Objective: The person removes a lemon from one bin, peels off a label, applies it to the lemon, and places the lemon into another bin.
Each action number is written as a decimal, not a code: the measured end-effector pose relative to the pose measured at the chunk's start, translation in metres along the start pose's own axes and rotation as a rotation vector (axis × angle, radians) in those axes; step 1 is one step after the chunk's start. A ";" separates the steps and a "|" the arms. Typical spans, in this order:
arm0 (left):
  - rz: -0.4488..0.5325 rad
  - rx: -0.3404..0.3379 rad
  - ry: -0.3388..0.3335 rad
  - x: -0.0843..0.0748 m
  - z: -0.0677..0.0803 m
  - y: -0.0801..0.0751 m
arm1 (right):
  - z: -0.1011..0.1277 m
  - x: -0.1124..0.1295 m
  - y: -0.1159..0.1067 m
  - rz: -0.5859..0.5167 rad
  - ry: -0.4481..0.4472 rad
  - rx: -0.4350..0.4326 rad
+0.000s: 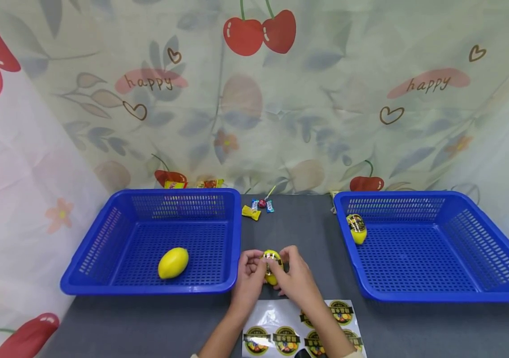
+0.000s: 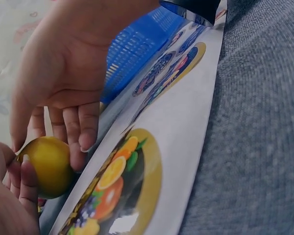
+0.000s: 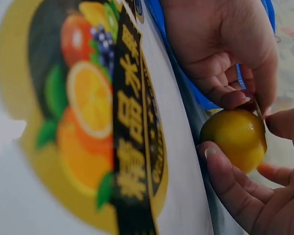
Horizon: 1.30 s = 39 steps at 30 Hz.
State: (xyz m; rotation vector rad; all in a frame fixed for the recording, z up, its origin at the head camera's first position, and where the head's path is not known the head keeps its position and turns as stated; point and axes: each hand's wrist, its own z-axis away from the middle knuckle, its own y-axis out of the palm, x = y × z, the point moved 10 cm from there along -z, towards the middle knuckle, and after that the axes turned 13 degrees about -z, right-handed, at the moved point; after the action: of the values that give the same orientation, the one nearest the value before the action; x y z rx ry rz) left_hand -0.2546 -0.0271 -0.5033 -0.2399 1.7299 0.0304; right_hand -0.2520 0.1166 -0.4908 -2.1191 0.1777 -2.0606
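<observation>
On the grey cloth-covered desk (image 1: 308,233), both hands meet over a small yellow plastic lemon (image 1: 271,266), which sits between the two baskets, just beyond a glossy white sheet of round fruit stickers (image 1: 276,330). The left hand (image 1: 249,272) curls its fingers round the lemon from the left side, and the right hand (image 1: 293,274) pinches it from the right, with a sticker showing on the lemon's upper face. In the left wrist view the lemon (image 2: 48,166) lies just beside the sticker sheet (image 2: 137,166), and the right wrist view shows fingertips of both hands touching the lemon (image 3: 235,138). To the left stands a blue perforated plastic basket (image 1: 115,226) holding one plain yellow lemon (image 1: 173,263) near its front edge. To the right stands a second blue perforated plastic basket (image 1: 473,238) holding one yellow lemon with a dark sticker on it (image 1: 356,228), lying against the basket's near-left wall towards the back. A few small wrapped sweets (image 1: 257,208) lie on the desk at the back, between the baskets.
</observation>
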 end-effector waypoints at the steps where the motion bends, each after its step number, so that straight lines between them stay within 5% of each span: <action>1: -0.003 0.009 0.004 -0.001 0.000 0.001 | 0.000 -0.001 0.000 -0.001 0.001 0.002; 15: 0.040 0.130 -0.046 -0.002 0.002 0.014 | -0.004 -0.005 -0.004 0.029 0.002 0.006; 28: 0.051 0.253 -0.159 0.011 0.003 0.019 | -0.006 -0.009 -0.011 -0.037 0.076 0.017; 39: 0.075 0.305 -0.227 0.018 0.005 0.023 | -0.010 -0.030 -0.013 -0.358 0.172 0.040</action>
State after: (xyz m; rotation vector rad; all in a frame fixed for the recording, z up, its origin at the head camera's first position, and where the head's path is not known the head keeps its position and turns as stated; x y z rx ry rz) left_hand -0.2569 -0.0065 -0.5249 0.0526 1.4927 -0.1452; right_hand -0.2639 0.1356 -0.5175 -2.0707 -0.2371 -2.4200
